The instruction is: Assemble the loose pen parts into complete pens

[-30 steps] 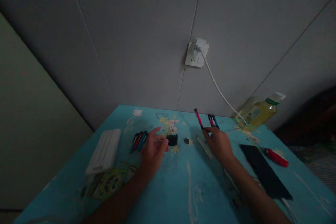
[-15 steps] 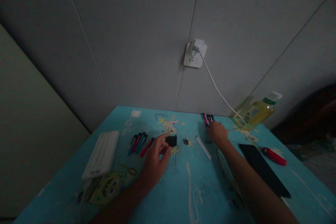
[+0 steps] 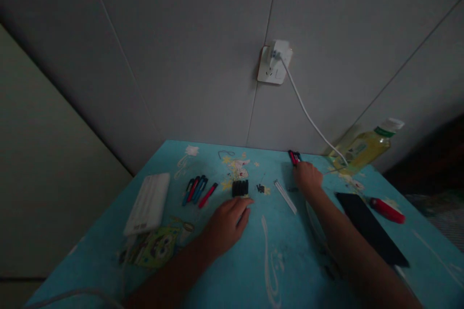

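My left hand [image 3: 230,219] rests low over the table, palm down, fingers loosely bent and the thumb a little apart; nothing shows in it. Just beyond its fingertips lies a tight row of short black pieces [image 3: 240,188]. At the back of the table, my right hand [image 3: 308,177] is closed around the near ends of a few red and blue pens [image 3: 294,157]; its fingertips are mostly hidden. Between the hands are a small pile of black bits [image 3: 260,188] and thin white sticks [image 3: 285,197]. Several more pens [image 3: 195,189] and a single red one [image 3: 208,195] lie to the left.
A white power bank [image 3: 148,203] lies at the left beside a cartoon-printed patch [image 3: 155,248]. On the right are a yellow liquid bottle [image 3: 368,149], a black flat panel [image 3: 371,229] and a red-handled tool [image 3: 387,210]. A white cable [image 3: 308,113] hangs from the wall socket [image 3: 273,70].
My left hand has drawn back towards me from the black row and turned palm down. My right hand stays at the back pens, which now sit closer together. The view has shifted slightly.
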`<state>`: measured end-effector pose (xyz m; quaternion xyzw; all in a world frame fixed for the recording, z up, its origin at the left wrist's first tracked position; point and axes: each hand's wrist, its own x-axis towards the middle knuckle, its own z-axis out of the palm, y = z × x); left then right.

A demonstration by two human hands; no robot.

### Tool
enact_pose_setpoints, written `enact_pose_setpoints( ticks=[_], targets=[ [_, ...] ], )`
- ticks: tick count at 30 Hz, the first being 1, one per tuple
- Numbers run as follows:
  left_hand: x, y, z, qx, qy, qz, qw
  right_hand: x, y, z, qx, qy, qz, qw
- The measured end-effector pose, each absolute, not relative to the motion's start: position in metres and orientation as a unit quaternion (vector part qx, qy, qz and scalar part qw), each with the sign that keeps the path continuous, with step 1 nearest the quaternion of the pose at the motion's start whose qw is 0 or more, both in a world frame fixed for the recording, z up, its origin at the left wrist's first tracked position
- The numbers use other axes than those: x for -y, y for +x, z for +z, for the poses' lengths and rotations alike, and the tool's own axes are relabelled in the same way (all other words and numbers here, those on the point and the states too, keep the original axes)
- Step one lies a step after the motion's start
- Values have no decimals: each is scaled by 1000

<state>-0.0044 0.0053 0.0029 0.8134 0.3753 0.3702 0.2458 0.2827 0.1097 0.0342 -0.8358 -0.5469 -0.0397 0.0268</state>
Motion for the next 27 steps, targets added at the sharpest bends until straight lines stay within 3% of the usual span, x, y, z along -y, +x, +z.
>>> enact_pose_setpoints(
  ticks=[7,13,18,27],
  targets=[
    [-21,-12,30,-426,871,244,23,-66,259,46,634,-768,-62,72],
    [-46,-30,32,-510,845,148,-69,-10,225,21,747,-647,-21,150],
    [-50,-48,10,-578,800,132,-93,-1,222,10,770,-610,46,182],
    [-57,-66,3,-567,814,115,-54,-3,241,8,763,-614,36,197]
  ],
)
